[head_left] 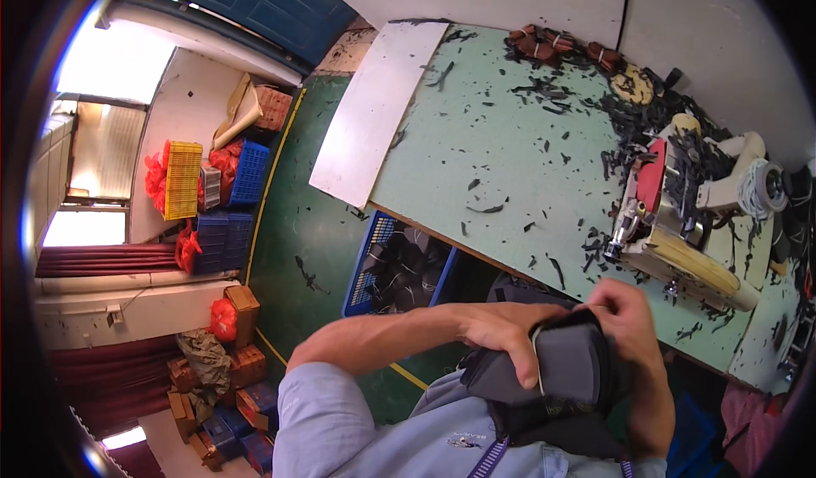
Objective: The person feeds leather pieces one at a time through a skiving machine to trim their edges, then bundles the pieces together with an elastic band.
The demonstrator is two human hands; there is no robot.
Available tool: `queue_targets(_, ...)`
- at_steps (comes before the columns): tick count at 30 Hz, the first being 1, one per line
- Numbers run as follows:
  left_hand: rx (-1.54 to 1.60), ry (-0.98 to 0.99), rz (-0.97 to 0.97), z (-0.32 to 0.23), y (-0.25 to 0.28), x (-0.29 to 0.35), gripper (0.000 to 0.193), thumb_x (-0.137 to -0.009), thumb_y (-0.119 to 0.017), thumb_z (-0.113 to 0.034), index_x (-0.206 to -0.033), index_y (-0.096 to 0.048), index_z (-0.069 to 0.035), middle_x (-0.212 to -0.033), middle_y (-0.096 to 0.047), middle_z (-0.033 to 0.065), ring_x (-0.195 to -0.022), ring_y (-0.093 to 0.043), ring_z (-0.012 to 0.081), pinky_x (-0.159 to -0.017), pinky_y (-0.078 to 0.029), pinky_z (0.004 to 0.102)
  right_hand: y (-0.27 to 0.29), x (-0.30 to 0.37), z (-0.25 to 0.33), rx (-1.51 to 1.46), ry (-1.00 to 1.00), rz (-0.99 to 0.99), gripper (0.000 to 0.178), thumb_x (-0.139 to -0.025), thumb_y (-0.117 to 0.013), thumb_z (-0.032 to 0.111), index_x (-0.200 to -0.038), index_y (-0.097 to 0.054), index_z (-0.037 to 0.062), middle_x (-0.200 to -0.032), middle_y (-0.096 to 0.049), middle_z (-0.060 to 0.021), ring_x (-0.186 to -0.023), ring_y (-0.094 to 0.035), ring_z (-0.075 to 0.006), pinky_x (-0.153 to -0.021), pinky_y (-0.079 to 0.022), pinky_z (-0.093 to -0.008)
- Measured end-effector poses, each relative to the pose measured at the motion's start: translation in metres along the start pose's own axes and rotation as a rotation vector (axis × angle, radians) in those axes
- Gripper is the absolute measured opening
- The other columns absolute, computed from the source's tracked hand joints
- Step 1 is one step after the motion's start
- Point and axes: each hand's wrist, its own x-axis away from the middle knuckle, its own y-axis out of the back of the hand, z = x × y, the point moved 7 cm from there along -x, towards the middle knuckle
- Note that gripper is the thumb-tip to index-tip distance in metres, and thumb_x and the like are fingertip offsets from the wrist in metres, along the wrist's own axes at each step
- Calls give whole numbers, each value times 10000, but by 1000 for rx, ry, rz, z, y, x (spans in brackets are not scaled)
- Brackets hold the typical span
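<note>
Close to my chest I hold a bundle of dark grey, curved flat pieces (pixel 571 363) with a pale band around it. My left hand (pixel 508 335) grips its left side, the thumb lying over the front beside the band. At the bundle's upper right edge my right hand (pixel 625 310) is closed, its fingers bent against the edge; part of its grip is hidden. Beyond my hands is a green worktable (pixel 501 172) strewn with black scraps. A sewing-type machine (pixel 680 197) stands on it at the right, with scraps heaped over it.
Below the table's front edge, a blue crate (pixel 374 248) holds dark bundles. A white board (pixel 382 113) lies at the table's left end. Brown tied bundles (pixel 544 46) sit at the back. Across the green floor (pixel 293 223) stand a yellow crate (pixel 183 181) and cardboard boxes (pixel 246 363).
</note>
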Motion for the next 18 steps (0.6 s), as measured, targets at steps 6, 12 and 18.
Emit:
queue_targets(6,247,-241,-320,14,20,11,1075,-524,-853,-259,-1448,-388,35,-1317,-547,190,-1221,-556,298,-1016,-471,377,-2,68,43,-1187,179,60,1207,-767,-863,288,-1608,2,275,-1499,-350,-362,-795,-723,-293,-560,-462,-179)
queue_targets(12,-856,-148,-1020,-8,25,35,1110,-566,-857,-354,-1474,-332,8,-1304,-507,245,-1191,-548,423,-989,-484,476,-62,53,71,-217,344,345,1286,-654,-923,417,-1615,-76,305,-1616,-56,-335,-1150,-629,-451,-937,-534,-485)
queue_targets(18,-1071,311,-1098,71,89,72,1038,-588,-819,-424,-1417,-372,14,-1244,-552,239,-1118,-581,423,-920,-527,465,-113,19,66,497,421,481,852,-800,-719,617,-1492,-453,195,-1544,-344,-238,-1330,-442,-481,-1100,-387,-529)
